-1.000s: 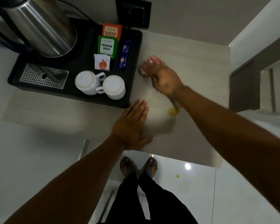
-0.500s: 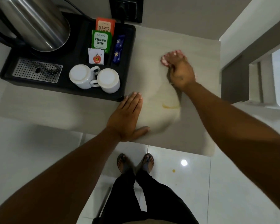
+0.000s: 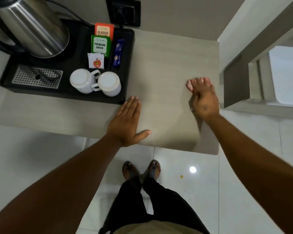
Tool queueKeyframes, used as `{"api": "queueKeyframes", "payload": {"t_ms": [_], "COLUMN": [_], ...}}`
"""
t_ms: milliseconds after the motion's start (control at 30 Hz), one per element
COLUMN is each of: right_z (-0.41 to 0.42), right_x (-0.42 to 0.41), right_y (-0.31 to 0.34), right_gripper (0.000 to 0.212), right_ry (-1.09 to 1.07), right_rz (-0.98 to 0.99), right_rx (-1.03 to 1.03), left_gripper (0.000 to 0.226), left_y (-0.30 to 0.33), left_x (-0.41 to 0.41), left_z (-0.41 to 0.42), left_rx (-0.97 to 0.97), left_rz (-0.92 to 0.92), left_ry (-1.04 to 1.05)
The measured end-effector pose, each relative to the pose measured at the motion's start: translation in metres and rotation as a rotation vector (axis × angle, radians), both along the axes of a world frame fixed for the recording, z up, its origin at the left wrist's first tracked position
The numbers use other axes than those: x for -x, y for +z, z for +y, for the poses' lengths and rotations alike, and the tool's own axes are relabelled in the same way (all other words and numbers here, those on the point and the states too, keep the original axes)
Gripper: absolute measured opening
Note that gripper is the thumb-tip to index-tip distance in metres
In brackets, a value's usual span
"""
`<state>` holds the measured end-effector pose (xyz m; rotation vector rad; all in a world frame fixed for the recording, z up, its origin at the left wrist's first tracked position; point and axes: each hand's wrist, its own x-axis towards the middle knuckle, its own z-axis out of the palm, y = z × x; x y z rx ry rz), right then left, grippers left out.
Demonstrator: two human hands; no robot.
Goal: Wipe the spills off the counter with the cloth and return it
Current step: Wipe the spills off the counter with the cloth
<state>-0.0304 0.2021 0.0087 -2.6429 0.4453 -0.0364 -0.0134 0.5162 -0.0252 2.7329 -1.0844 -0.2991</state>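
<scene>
A beige cloth (image 3: 172, 125), nearly the colour of the counter (image 3: 159, 56), lies spread on the counter's front right part. My right hand (image 3: 203, 98) presses down on the cloth's far right corner with fingers bunched on it, close to the counter's right edge. My left hand (image 3: 127, 120) rests flat, fingers together, at the cloth's left side by the tray corner. No yellow spill shows on the counter.
A black tray (image 3: 128, 65) at the left holds a steel kettle (image 3: 34, 29), two upturned white cups (image 3: 81, 80), and tea sachets (image 3: 100, 44). A wall socket (image 3: 123, 11) is behind. A dark ledge (image 3: 235, 88) borders the right. A yellow drop (image 3: 181, 176) lies on the floor.
My right hand has swept the cloth from beside the tray rightward and then nearer. The yellow spot was smeared and is gone from view. My left hand stayed put.
</scene>
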Motion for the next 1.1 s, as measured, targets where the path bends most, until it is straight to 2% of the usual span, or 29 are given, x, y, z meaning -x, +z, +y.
{"api": "queueKeyframes", "payload": {"t_ms": [100,167,333,400,467,533,633,700,800,900,1000,1100], "right_z": [0.024,0.059,0.124,0.110,0.079,0.050,0.033,0.058,0.134,0.174,0.142,0.079], "right_x": [-0.040,-0.037,0.060,0.096,0.114,0.109,0.082,0.068,0.069,0.096,0.128,0.130], "right_y": [0.001,-0.004,-0.019,-0.024,-0.021,-0.017,-0.015,-0.012,-0.010,-0.013,-0.015,-0.014], "right_gripper": [0.046,0.049,0.061,0.061,0.056,0.046,0.048,0.051,0.055,0.067,0.078,0.059], "right_ry": [0.073,0.172,0.288,0.210,0.012,-0.150,-0.337,-0.341,-0.121,-0.058,-0.150,-0.337], "right_rz": [-0.008,-0.003,-0.019,-0.009,0.019,0.022,0.041,0.039,-0.039,-0.057,-0.001,0.059], "right_rx": [0.005,0.008,0.026,0.008,-0.029,-0.011,-0.009,-0.042,-0.009,-0.006,0.018,0.029], "left_gripper": [0.110,0.108,0.102,0.102,0.102,0.101,0.095,0.089,0.081,0.079,0.079,0.085], "left_y": [0.000,0.000,-0.004,-0.005,-0.005,-0.004,0.000,0.001,0.000,-0.002,-0.003,-0.001], "left_x": [0.000,0.000,-0.003,-0.003,-0.003,-0.003,-0.002,0.000,-0.002,-0.002,-0.002,-0.001], "left_z": [0.000,0.001,0.004,0.004,0.003,0.001,-0.002,-0.002,-0.001,-0.001,-0.001,-0.003], "left_rx": [-0.018,-0.020,-0.020,-0.036,-0.058,-0.067,-0.072,-0.080,-0.066,-0.063,-0.069,-0.085], "left_rz": [-0.005,-0.013,-0.038,-0.030,-0.010,-0.011,-0.012,-0.001,-0.023,-0.017,-0.013,-0.030], "left_ry": [0.004,-0.007,-0.037,-0.036,-0.035,-0.031,-0.025,-0.021,-0.027,-0.026,-0.030,-0.022]}}
